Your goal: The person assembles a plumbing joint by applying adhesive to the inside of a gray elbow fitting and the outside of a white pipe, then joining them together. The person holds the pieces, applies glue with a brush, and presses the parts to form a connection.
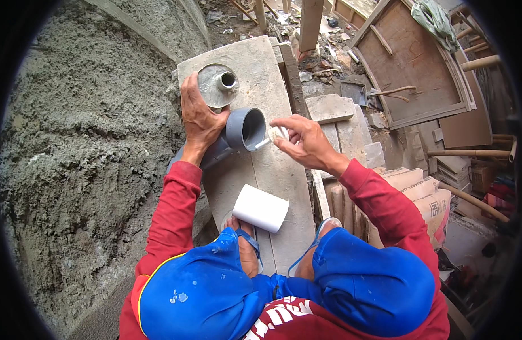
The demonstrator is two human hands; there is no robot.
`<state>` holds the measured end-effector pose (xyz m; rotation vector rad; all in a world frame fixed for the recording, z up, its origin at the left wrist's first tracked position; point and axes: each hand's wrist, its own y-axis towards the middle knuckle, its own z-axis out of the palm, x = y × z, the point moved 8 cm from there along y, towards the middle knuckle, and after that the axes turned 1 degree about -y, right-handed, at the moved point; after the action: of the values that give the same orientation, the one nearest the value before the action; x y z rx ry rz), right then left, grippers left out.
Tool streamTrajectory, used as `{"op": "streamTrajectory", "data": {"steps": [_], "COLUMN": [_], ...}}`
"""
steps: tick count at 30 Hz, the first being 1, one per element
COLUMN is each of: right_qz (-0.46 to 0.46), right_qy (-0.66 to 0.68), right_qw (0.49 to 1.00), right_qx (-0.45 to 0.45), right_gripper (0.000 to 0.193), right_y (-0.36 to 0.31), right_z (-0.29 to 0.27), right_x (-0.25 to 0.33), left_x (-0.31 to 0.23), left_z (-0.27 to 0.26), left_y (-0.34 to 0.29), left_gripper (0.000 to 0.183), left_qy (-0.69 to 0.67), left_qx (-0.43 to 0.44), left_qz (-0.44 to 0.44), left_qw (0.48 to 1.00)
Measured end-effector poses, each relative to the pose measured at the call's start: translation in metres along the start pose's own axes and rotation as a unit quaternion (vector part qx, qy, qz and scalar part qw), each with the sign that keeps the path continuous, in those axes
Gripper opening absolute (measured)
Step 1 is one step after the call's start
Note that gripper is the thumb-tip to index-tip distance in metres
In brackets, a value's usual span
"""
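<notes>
My left hand wraps round the side of a round metal can with a short open neck on its top. Just under that hand lies a grey plastic pipe fitting, its wide mouth facing right and toward me. Between the fingertips of my right hand is a whitish cap with a pale applicator stick. The stick's tip is at the rim of the fitting's mouth; whether it touches I cannot tell. A short white pipe piece lies on the planks by my left foot.
Worn planks carry my feet and these things. A rough cement wall rises close on the left. To the right lie stacked cement bags, loose blocks and bamboo poles. A wooden panel leans farther back among rubble.
</notes>
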<state>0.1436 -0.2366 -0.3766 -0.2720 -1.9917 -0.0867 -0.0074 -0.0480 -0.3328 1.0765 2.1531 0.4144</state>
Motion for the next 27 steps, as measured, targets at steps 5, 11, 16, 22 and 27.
{"op": "streamTrajectory", "data": {"steps": [5, 11, 16, 22, 27], "right_qz": [0.16, 0.243, 0.282, 0.242, 0.047], "right_qy": [0.349, 0.534, 0.593, 0.421, 0.044], "right_qw": [0.923, 0.805, 0.749, 0.873, 0.996], "right_qx": [0.007, -0.086, -0.088, 0.037, 0.056], "right_gripper": [0.039, 0.031, 0.029, 0.034, 0.035], "right_y": [-0.001, -0.009, -0.021, -0.013, 0.004], "right_z": [0.014, 0.029, 0.043, 0.03, -0.003], "right_x": [-0.026, -0.047, -0.045, -0.031, -0.009], "left_x": [-0.001, -0.001, -0.001, -0.003, -0.002], "left_z": [0.0, 0.001, 0.0, 0.0, -0.001], "left_y": [0.0, 0.001, 0.001, 0.001, 0.001], "left_gripper": [0.101, 0.102, 0.102, 0.101, 0.102], "left_qy": [-0.003, -0.009, 0.001, -0.003, 0.001], "left_qx": [0.002, -0.003, 0.003, -0.001, 0.0], "left_qz": [-0.006, -0.004, 0.001, 0.005, 0.003], "left_qw": [1.0, 1.0, 1.0, 1.0, 1.0]}}
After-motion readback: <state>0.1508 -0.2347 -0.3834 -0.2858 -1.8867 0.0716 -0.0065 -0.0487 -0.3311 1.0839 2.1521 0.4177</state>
